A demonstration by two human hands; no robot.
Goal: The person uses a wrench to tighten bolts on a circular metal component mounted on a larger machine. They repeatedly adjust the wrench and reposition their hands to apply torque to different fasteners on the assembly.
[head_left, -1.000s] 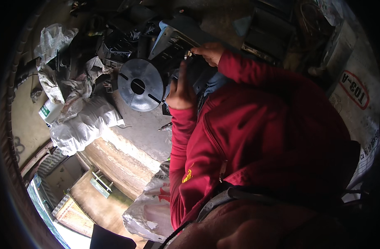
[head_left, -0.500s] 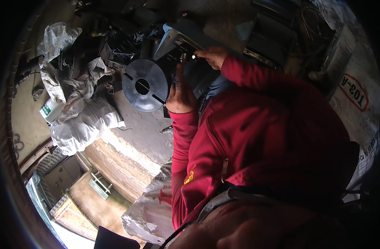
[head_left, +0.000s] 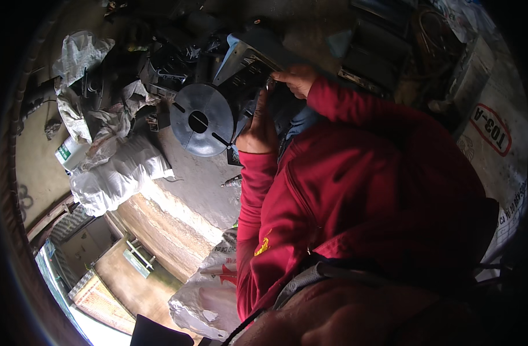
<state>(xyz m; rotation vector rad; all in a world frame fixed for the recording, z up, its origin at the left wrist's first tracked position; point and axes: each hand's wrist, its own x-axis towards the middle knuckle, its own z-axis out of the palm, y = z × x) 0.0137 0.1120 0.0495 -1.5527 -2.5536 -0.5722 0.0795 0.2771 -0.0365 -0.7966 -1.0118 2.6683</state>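
A grey round metal disc (head_left: 199, 119) with a centre hole and radial slots is fixed to the side of a blue-grey metal casing (head_left: 245, 57) in front of me. My left hand (head_left: 257, 131) grips the casing just right of the disc, one finger pointing up along it. At the casing's upper edge my right hand (head_left: 297, 77) pinches something small; what it is I cannot make out. Both arms are in red sleeves.
White filled sacks (head_left: 118, 176) and crumpled plastic (head_left: 82, 53) lie to the left, with a green and white carton (head_left: 69, 153). Dark metal parts (head_left: 171, 66) crowd behind the disc. A concrete ledge (head_left: 197, 184) drops away below. A printed sack (head_left: 494, 130) lies at right.
The disc and casing have shifted slightly right in the view. Both hands keep the same hold.
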